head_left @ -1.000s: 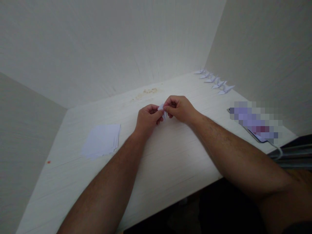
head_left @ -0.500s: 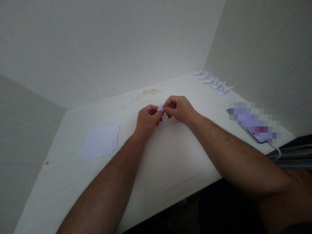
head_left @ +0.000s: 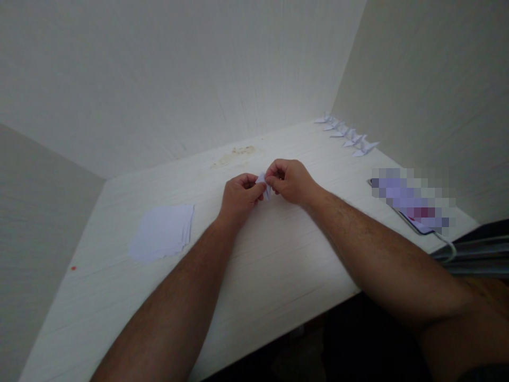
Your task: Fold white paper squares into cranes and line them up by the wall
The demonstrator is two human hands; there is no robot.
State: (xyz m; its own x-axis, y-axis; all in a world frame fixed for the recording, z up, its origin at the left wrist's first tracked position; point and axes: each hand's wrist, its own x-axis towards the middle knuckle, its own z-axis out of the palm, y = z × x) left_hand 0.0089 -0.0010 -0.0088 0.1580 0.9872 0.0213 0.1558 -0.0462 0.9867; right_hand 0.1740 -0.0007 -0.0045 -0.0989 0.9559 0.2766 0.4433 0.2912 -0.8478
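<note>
A small piece of folded white paper point(head_left: 262, 178) is held over the middle of the table between both hands. My left hand point(head_left: 241, 197) pinches it from the left, thumb in front. From the right, my right hand point(head_left: 290, 181) grips its edge between thumb and fingertips. Fingers cover much of the paper, so its full shape is hidden. Both hands are closed and nearly touch each other.
A stack of white paper sheets point(head_left: 163, 232) lies left of my left forearm. Several folded paper cranes point(head_left: 363, 148) stand in a row along the right wall. Nearer on the right lies a phone point(head_left: 409, 204), its screen blurred, with a white cable point(head_left: 449, 244). Walls enclose the table point(head_left: 278, 276).
The fingers of my right hand have shifted slightly on the folded paper, and more of its lower part shows. Otherwise the view has only moved a little.
</note>
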